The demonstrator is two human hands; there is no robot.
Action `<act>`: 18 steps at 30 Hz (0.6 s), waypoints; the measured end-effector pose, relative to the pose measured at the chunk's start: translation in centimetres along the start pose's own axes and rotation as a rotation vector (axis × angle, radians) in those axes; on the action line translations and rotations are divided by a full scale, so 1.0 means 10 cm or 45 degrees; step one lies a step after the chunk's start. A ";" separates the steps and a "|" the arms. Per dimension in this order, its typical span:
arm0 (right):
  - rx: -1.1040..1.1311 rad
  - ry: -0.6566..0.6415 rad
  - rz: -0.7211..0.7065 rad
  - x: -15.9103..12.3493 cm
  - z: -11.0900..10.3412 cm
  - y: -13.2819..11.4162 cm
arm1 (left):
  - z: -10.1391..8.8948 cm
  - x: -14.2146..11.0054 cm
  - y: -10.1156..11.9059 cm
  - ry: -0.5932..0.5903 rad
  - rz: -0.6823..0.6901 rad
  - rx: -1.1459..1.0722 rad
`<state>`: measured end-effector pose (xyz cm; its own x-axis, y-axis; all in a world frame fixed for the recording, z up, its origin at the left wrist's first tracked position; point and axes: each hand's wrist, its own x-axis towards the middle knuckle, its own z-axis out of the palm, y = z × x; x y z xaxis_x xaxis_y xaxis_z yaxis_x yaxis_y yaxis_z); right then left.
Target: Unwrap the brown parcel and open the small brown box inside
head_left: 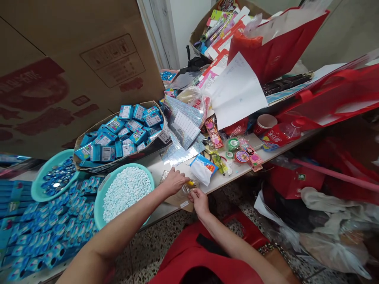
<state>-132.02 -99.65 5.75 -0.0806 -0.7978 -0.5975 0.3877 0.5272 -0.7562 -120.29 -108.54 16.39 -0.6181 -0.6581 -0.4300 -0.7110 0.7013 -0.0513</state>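
Both hands meet at the front edge of the table, over a crinkled clear plastic packet (186,188) with something small and yellow at it. My left hand (174,181) reaches across from the left, its fingers bent and closed at the packet's upper side. At the lower right end, my right hand (199,201) pinches the plastic between thumb and fingers. Beneath them lies a flat brown cardboard piece (177,199) with a small white label. Just beyond sits a blue and white packet (204,169), touching neither hand.
Left of my arm stand a turquoise basin (99,205) of pale tablets, another basin (35,189) of blue pieces, and rows of small blue boxes (53,225). A carton (118,167) holds more boxes. Candy packets, tape rolls (233,144), a bottle (284,134) and red bags (272,47) crowd the right.
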 end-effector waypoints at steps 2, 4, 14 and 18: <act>-0.006 -0.007 -0.003 0.01 -0.01 0.00 | 0.00 0.00 0.02 0.006 -0.002 -0.003; -0.015 -0.012 -0.005 0.01 -0.01 0.00 | 0.01 0.01 0.03 0.007 -0.002 -0.008; -0.058 -0.028 -0.011 -0.01 -0.01 -0.01 | 0.04 -0.08 -0.06 -0.006 -0.024 0.009; -0.069 -0.027 -0.014 -0.01 -0.02 0.00 | 0.07 -0.16 -0.10 -0.022 -0.080 -0.010</act>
<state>-132.16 -99.49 5.75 -0.0648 -0.8092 -0.5839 0.3365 0.5331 -0.7762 -118.38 -108.06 16.51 -0.5659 -0.6960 -0.4419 -0.7510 0.6564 -0.0721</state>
